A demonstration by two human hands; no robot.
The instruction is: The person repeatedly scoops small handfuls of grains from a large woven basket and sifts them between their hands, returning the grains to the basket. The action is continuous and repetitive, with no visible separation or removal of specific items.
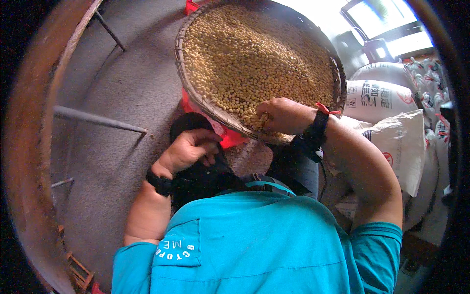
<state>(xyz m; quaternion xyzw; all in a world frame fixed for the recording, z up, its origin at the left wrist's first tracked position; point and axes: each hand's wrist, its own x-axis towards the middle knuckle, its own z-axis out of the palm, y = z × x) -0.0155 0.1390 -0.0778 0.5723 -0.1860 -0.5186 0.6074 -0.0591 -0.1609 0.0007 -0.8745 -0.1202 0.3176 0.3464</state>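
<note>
A round woven bamboo tray (pixel 179 55) spreads out in front of me, filled with pale yellow beans that look like soybeans (pixel 242 70). My right hand (pixel 284 114) reaches over the tray's near rim into the beans. Its fingers are curled, with beans showing between them; the fingertips are partly hidden. Off to the left, outside the tray, my left hand (pixel 192 149) hangs above my dark-clad leg with its fingers curled in and nothing visible in them. A black strap is around each wrist.
A red plastic piece (pixel 233 137) shows below the tray's near rim. White printed sacks (pixel 382 101) are piled at the right, near a bright window (pixel 382 18). Metal legs (pixel 101 119) stand on the grey floor (pixel 110 154) at left, beside a large brown rim (pixel 51 92).
</note>
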